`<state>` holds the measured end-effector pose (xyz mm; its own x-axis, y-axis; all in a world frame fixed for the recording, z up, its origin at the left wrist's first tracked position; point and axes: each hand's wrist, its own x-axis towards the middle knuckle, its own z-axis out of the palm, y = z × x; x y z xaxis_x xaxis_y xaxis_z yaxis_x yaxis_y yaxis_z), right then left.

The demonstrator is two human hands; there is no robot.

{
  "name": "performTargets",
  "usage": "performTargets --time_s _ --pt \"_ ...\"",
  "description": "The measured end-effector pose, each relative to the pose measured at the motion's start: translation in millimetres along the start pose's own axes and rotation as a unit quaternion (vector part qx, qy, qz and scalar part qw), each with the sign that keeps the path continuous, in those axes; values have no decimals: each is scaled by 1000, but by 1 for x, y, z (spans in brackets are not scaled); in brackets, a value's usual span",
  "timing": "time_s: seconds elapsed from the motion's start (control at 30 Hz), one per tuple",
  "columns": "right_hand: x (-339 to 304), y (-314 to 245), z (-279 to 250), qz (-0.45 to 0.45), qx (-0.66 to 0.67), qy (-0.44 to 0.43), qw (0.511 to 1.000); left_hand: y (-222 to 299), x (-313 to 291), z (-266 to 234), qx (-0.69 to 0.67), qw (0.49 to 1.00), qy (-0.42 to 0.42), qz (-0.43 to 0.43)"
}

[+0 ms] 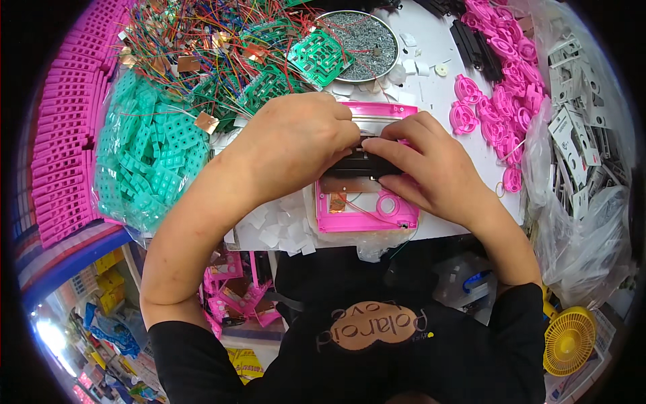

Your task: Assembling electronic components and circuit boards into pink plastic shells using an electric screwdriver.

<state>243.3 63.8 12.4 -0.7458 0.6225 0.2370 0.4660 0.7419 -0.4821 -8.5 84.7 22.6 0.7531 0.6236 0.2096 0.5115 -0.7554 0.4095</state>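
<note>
While over the pink casing [343, 222], both hands [296, 138] [434, 165] in a fingertip grip on a black piece [360, 165].

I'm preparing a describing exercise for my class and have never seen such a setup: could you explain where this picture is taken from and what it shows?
There is no machine here, only a person's bare hands. One wide fisheye camera on the head looks down, so straight edges bend near the rim.

The right hand holds a long black plastic part between thumb and fingers, over an open pink plastic case. The left hand is at its other end; its fingertips are partly hidden, so its grip is unclear.

On the white tabletop are green wired circuit boards, turquoise button pads, a round dish of small metal pieces and pink plastic ring-shaped parts.
</note>
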Motion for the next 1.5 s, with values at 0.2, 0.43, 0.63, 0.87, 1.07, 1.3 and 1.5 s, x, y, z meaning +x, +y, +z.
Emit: performTargets --time_s 0.2,0.43,0.63,0.87,1.07,1.3,1.5 --pt "2 1 -1 -8 1 -2 1000 1 0 2 -15 1000 12 -11" --pt "7 -8 -3 -12 -88 -45 995 20 5 -5 111 991 -77 -16" --pt "4 -50 -3 47 -214 -65 973 57 -16 5 150 986 -28 -69" --pt "12 -69 2 42 -367 -139 919 61 -18 8 81 989 -6 -127" --pt "17 -79 6 15 -431 -157 889 43 -15 14 -1 987 57 -148" --pt "23 -79 1 -10 -435 -202 877 12 5 7 -138 962 -16 -237" --pt "20 -70 -1 -29 -400 -193 895 9 6 2 -174 953 -34 -247"
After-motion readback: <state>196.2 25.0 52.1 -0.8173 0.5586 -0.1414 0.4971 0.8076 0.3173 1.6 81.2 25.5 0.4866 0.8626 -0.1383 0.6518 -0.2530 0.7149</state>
